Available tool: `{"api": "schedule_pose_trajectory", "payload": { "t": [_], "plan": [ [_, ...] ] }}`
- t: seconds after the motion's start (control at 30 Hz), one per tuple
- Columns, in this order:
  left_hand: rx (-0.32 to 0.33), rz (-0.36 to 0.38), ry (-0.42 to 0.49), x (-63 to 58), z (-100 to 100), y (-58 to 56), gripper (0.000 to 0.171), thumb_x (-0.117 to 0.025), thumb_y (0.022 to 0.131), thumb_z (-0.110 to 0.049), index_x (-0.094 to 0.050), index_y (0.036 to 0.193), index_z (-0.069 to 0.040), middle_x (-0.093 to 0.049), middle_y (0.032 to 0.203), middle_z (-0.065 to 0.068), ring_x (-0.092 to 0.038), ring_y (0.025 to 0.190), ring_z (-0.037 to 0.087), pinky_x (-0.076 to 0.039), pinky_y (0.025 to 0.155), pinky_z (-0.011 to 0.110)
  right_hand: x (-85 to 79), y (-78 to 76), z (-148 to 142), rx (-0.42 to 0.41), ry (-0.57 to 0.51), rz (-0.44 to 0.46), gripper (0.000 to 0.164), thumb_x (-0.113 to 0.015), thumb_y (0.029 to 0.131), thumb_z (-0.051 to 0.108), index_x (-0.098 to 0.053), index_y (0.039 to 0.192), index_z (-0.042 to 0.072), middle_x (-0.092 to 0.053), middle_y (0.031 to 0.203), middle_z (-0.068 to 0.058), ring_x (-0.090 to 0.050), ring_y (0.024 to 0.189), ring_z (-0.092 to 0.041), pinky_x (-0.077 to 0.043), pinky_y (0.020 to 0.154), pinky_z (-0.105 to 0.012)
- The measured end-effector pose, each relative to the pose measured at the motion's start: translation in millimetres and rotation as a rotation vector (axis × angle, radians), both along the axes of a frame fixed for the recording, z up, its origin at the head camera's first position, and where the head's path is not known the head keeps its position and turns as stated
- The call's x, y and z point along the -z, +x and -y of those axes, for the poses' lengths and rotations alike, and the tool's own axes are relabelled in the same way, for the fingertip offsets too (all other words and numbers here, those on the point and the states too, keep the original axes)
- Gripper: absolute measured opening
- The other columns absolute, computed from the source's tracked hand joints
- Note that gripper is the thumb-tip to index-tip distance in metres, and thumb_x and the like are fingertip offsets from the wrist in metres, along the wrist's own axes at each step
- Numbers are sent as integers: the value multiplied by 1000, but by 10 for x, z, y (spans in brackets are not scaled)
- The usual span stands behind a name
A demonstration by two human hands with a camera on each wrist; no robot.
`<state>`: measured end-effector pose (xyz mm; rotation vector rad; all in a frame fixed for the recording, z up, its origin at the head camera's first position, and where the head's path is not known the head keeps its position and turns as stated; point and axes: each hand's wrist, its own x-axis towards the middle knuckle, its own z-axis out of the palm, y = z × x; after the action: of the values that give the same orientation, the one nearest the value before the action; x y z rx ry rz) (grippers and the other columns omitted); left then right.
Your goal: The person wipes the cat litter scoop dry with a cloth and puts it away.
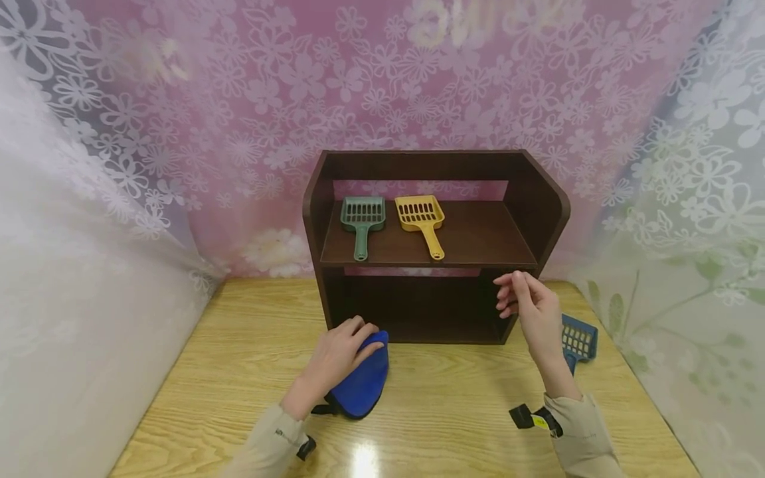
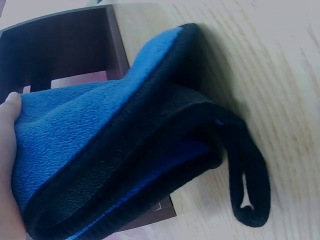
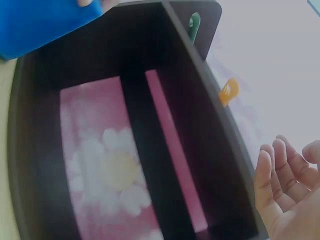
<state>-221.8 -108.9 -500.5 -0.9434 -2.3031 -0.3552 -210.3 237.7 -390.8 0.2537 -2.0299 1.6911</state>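
Note:
In the head view my left hand (image 1: 339, 355) grips a folded blue towel (image 1: 366, 382) at its upper end, thumb across the top face. The left wrist view shows the towel (image 2: 85, 125) folded over in layers, with black edging and a black hanging loop (image 2: 250, 175); only part of the thumb side shows there. My right hand (image 1: 534, 312) is raised in front of the right side of a dark brown shelf (image 1: 418, 275), fingers loosely bent with nothing in them. The right wrist view shows that hand (image 3: 290, 185) beside the shelf board.
On the upper shelf lie a green litter scoop (image 1: 362, 216) and a yellow litter scoop (image 1: 421, 214), handles forward. A blue litter scoop (image 1: 580, 338) lies on the wooden table (image 1: 442, 411) right of the shelf, partly behind my right wrist. Floral curtains (image 1: 239, 133) surround the table.

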Motion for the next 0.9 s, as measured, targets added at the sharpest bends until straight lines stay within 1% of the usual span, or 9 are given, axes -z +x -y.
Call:
{"api": "schedule_pose_trajectory", "payload": {
  "t": [0.13, 0.23, 0.33, 0.43, 0.6, 0.67, 0.77, 0.83, 0.9],
  "plan": [
    [-19, -80, -23, 22, -24, -2, 25, -72, 94, -39, -69, 108, -19, -58, 89, -4, -54, 68, 9, -44, 56, 21, 181, 94, -168, 89, -8, 16, 39, -48, 109, 20, -69, 102, -12, -65, 75, -5, -64, 61, -15, -54, 53, -23],
    [-24, -104, -29, 33, -38, -5, 25, -71, 95, -41, -69, 108, -19, -60, 90, -4, -57, 70, 10, -45, 59, 23, 340, 141, -307, 162, -36, 52, 38, -50, 108, 21, -70, 103, -12, -66, 74, -3, -65, 63, -13, -54, 53, -22],
    [-16, -99, -20, 44, -45, -11, 25, -71, 95, -40, -69, 107, -19, -60, 90, -3, -58, 71, 11, -45, 60, 24, 522, 186, -478, 205, -38, 97, 39, -50, 108, 22, -69, 105, -12, -67, 77, -2, -66, 66, -11, -54, 54, -21],
    [-7, -91, -13, 51, -48, -12, 25, -70, 95, -40, -69, 107, -18, -60, 90, -3, -57, 71, 11, -45, 60, 25, 708, 231, -651, 238, -36, 166, 38, -49, 108, 24, -68, 107, -9, -67, 81, 0, -65, 70, -9, -55, 58, -20],
    [-3, -93, 0, 53, -50, -5, 25, -72, 94, -40, -69, 106, -18, -60, 90, -3, -58, 71, 11, -46, 59, 25, 954, 265, -904, 289, -63, 292, 32, -49, 108, 28, -71, 109, 5, -68, 85, 8, -66, 75, -4, -55, 63, -16],
    [-6, -87, -2, 48, -51, 1, 25, -72, 94, -40, -69, 106, -18, -60, 90, -3, -58, 71, 11, -46, 59, 25, 1023, 265, -992, 306, -91, 327, 29, -50, 108, 29, -71, 109, 10, -69, 84, 12, -66, 75, -1, -54, 64, -14],
    [-10, -71, -7, 38, -57, 9, 24, -71, 95, -40, -70, 107, -19, -61, 91, -3, -58, 72, 11, -46, 60, 25, 1101, 270, -1110, 313, -149, 381, 27, -50, 108, 31, -70, 112, 14, -68, 83, 16, -65, 74, 2, -53, 66, -12],
    [-13, -62, -12, 35, -63, 10, 24, -70, 96, -40, -70, 107, -19, -61, 91, -3, -58, 72, 10, -47, 61, 24, 1149, 283, -1181, 327, -159, 424, 29, -48, 108, 31, -68, 118, 12, -67, 84, 19, -64, 76, 3, -52, 68, -11],
    [-12, -63, -12, 36, -71, 8, 24, -70, 96, -40, -70, 107, -19, -61, 91, -3, -59, 72, 10, -47, 61, 24, 1197, 306, -1243, 358, -129, 481, 36, -45, 109, 31, -63, 128, 6, -64, 86, 23, -61, 78, 5, -51, 70, -11]
  ]
}}
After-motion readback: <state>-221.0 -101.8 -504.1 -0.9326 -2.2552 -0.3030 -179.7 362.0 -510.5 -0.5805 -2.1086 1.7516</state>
